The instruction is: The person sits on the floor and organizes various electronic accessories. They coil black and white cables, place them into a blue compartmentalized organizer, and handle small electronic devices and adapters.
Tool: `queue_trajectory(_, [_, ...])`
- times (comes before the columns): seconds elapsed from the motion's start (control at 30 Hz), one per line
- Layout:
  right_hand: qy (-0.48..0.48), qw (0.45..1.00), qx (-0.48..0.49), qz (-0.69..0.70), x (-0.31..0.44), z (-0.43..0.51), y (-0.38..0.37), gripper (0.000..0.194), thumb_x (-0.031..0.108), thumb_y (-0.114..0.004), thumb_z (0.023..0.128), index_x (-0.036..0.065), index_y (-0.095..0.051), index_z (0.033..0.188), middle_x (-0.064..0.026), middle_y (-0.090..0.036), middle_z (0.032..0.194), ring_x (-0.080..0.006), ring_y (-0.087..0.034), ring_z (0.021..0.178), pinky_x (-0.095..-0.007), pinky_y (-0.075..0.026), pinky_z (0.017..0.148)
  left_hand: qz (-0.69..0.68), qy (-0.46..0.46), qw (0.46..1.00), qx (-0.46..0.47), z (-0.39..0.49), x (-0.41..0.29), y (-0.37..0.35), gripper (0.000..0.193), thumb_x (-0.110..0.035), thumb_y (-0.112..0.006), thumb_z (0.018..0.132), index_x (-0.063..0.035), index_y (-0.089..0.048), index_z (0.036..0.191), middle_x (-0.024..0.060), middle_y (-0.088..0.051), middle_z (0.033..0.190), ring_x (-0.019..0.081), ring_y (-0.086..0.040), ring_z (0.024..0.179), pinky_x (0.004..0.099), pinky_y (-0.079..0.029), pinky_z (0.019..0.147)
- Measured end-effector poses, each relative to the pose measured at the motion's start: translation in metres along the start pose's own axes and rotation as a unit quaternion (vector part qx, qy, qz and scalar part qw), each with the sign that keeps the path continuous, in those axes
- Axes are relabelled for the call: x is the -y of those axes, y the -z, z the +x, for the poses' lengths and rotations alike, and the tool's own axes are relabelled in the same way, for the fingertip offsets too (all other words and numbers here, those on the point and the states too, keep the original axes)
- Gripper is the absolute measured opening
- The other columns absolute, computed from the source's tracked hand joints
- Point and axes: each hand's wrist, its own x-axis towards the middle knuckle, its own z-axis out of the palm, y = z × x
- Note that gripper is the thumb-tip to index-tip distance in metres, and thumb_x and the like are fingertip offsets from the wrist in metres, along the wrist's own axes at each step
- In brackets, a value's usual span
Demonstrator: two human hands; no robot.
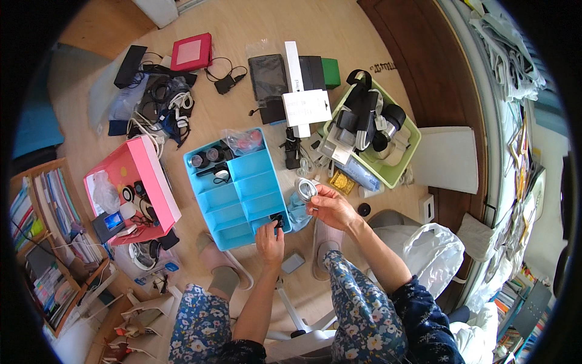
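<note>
My right hand (334,208) pinches a coiled white cable (306,189) just off the right side of a blue divided storage box (221,201). At the box's near right corner, my left hand (270,241) has its fingertips on a small black item (277,220) in a compartment; the fingers partly hide it. The far compartments hold two dark cylinders with clear ends (204,157), a white-and-black piece with a cord (222,175) and a clear plastic bag (242,142). Pale blue cloth or film (299,214) lies beside the box, below the cable.
A pink box (157,182) of small gadgets stands left. A pile of cables (166,102) lies behind it. The green bin (400,164) at right holds electronics. White boxes (307,108) lie at the back. A grey device (293,262) is on the floor between my slippered feet.
</note>
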Motion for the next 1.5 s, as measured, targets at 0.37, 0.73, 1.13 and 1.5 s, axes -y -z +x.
queue_trajectory(0.37, [0.151,0.966,-0.052,-0.205,0.025,-0.024,-0.078,0.017,0.002,-0.071,0.084,0.002,-0.06,0.097,-0.0032,-0.065,0.09,-0.0088,-0.061,0.078,-0.0224,-0.05,0.071,-0.003,-0.022,1.0,0.013,0.001,-0.006,-0.004,0.035,-0.002,-0.063,0.076,-0.0072,-0.061,0.111,0.0137,-0.059,0.101,0.0331,-0.056,0.096,0.0433,-0.045,0.085])
queue_trajectory(0.73, [0.065,0.993,-0.028,-0.099,0.022,-0.012,-0.058,0.015,0.005,-0.071,0.084,0.004,-0.062,0.096,-0.0016,-0.065,0.091,-0.0087,-0.059,0.077,-0.0217,-0.048,0.073,-0.014,0.015,1.0,-0.017,-0.002,-0.015,-0.004,0.041,-0.002,-0.06,0.076,-0.0067,-0.055,0.117,0.015,-0.059,0.107,0.0332,-0.056,0.098,0.0425,-0.045,0.087])
queue_trajectory(1.13, [0.073,0.949,-0.052,-0.303,0.027,-0.008,-0.048,0.014,0.004,-0.07,0.085,0.002,-0.061,0.096,0.0014,-0.063,0.086,-0.0033,-0.057,0.078,-0.0191,-0.045,0.067,-0.481,0.162,0.846,0.166,0.119,-0.092,0.078,0.03,-0.015,-0.064,0.093,-0.0023,-0.058,0.12,0.0075,-0.065,0.105,0.0104,-0.059,0.09,0.0257,-0.047,0.079])
queue_trajectory(1.5, [0.045,0.903,-0.039,-0.426,0.027,-0.001,-0.048,0.024,0.009,-0.074,0.082,0.0,-0.062,0.101,-0.0021,-0.065,0.085,-0.0055,-0.06,0.075,-0.0222,-0.05,0.066,-0.148,-0.022,0.94,0.306,0.126,-0.077,0.097,0.042,-0.018,-0.078,0.078,-0.0056,-0.063,0.114,0.0059,-0.068,0.098,0.0162,-0.063,0.082,0.0304,-0.051,0.074])
